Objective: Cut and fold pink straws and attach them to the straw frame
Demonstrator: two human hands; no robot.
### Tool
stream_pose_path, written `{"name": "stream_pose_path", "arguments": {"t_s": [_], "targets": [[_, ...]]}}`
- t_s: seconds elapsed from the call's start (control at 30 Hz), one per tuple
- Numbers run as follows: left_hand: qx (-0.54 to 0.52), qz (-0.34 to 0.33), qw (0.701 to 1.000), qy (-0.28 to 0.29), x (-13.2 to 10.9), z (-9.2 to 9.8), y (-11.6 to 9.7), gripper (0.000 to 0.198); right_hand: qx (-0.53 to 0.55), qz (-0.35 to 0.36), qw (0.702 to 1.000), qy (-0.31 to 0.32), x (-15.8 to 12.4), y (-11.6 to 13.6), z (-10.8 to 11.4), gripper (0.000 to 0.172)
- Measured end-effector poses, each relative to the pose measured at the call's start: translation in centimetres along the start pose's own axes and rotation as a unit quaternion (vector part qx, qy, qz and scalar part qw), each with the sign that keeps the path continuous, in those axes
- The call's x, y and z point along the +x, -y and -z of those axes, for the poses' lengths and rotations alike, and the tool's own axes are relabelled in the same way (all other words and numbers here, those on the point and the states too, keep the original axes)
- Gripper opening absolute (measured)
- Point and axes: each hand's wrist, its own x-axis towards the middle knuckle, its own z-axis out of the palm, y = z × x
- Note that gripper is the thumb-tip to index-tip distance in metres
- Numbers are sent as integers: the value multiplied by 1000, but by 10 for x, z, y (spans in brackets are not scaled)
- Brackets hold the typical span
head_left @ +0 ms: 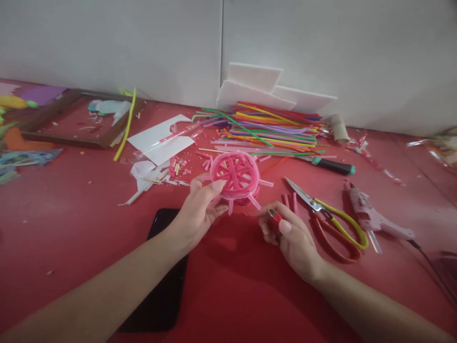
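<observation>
Pinched in my left hand is a pink wheel with crossed spokes. Short pale-pink straw pieces stick out around its rim, and it is held tilted above the table. My right hand is closed around a red lighter, its metal top facing up and left. The lighter sits just right of the wheel's lower edge, apart from it. Whether there is a flame, I cannot tell. A black phone lies partly beneath my left forearm.
Scissors with red and yellow handles lie right of my right hand, beside a pink glue gun with a cord. Behind the wheel are coloured pipe cleaners, a cutter and white boards. A brown frame lies at left.
</observation>
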Motion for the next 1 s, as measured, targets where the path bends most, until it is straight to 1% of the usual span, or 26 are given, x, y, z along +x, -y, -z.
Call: {"name": "stream_pose_path", "arguments": {"t_s": [0.07, 0.2, 0.3, 0.43, 0.57, 0.67, 0.8, 0.9, 1.0], "targets": [[-2, 15, 1000, -1, 0, -1, 0, 39, 26, -11, 1000, -14, 1, -2, -1, 38], [-14, 24, 1000, 1, 0, -3, -1, 39, 80, -11, 996, -38, 5, -3, -4, 20], [-33, 25, 999, 7, 0, -4, -2, 34, 110, -25, 993, -45, 9, -1, -4, 14], [-51, 24, 998, 21, 1, -5, -3, 31, 118, -31, 991, -50, 11, -1, -3, 12], [-55, 34, 997, 44, 2, -4, -3, 28, 102, -7, 994, -45, 9, -3, -5, 12], [-53, 44, 996, 58, 2, -3, -2, 30, 93, 9, 995, -40, 8, -4, -6, 14], [-51, 57, 995, 60, 3, -3, -2, 30, 91, 14, 995, -41, 7, -4, -7, 13], [-52, 54, 995, 65, 3, -4, -2, 27, 88, 18, 995, -41, 7, -4, -7, 13], [-49, 56, 995, 66, 3, -4, -2, 29, 86, 21, 995, -38, 7, -5, -7, 13]]}}
